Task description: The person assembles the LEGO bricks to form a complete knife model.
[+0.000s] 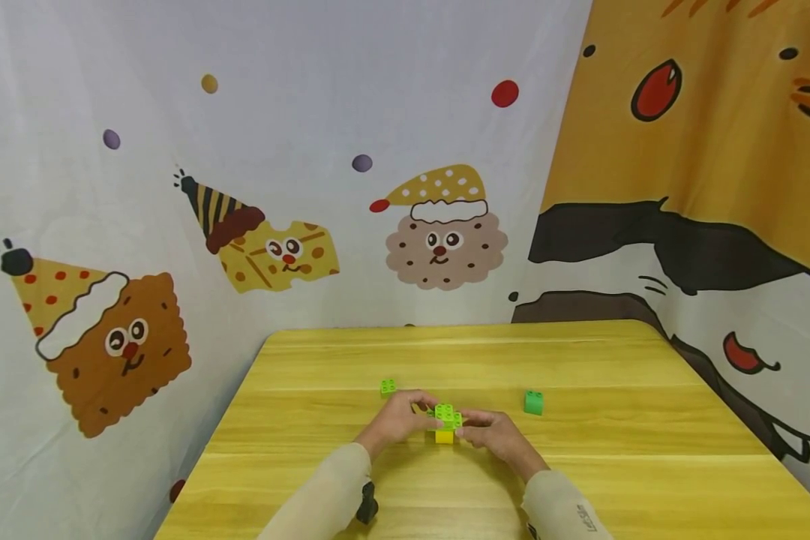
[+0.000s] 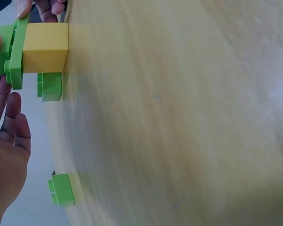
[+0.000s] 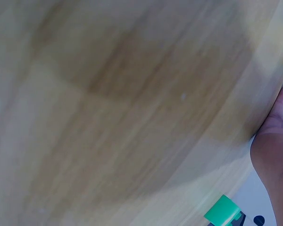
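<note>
Gripping a light green brick [image 1: 445, 413] stacked on a yellow brick [image 1: 444, 436] at lower centre of the desk [image 1: 607, 465], left hand [image 1: 398, 418] and right hand [image 1: 489, 430] fingers both curling around it, small green brick [image 1: 388, 387] sitting upper left, darker green brick [image 1: 533, 403] off right.

Playroom: cartoon backdrop [image 1: 277, 187], toy bricks [image 1: 445, 420].
</note>
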`<state>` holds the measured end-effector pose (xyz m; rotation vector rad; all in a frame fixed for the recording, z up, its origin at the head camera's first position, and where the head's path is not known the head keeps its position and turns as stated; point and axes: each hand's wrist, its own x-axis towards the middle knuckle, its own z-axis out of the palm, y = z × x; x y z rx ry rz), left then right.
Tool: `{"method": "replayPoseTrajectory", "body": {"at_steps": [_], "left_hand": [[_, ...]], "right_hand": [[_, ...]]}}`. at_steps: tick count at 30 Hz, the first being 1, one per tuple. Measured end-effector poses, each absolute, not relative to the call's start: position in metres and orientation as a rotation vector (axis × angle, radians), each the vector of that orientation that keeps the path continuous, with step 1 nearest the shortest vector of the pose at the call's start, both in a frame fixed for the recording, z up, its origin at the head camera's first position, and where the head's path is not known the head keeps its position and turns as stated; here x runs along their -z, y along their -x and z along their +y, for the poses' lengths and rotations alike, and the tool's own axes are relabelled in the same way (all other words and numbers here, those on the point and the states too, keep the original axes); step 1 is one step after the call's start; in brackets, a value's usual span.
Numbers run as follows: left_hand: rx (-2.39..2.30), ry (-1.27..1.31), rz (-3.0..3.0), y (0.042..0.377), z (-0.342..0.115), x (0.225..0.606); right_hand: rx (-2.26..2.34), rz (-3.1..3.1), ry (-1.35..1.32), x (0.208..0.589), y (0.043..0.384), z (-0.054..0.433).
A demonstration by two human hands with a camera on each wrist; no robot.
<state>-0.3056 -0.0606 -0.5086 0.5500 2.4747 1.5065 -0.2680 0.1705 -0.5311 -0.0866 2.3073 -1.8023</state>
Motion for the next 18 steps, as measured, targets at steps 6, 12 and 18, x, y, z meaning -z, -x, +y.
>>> {"method": "replayPoseTrajectory", "body": {"at_steps": [6, 12, 18], "left_hand": [[-1.516, -0.562, 2.470, 0.3052, -0.0604, 0.5095], [-1.547, -0.540, 2.431, 0.3057, -0.0604, 0.5131], [-1.589, -0.570, 2.422, 0.3042, -0.0597, 0.5138]], "right_hand": [[1.791, 2.311, 0.081, 0.5304, 0.2682, 0.1708], [1.778, 2.312, 0.102, 0.5300, 0.2674, 0.1719], [1.778, 2.315, 0.109, 0.5292, 0.2672, 0.1716]]}}
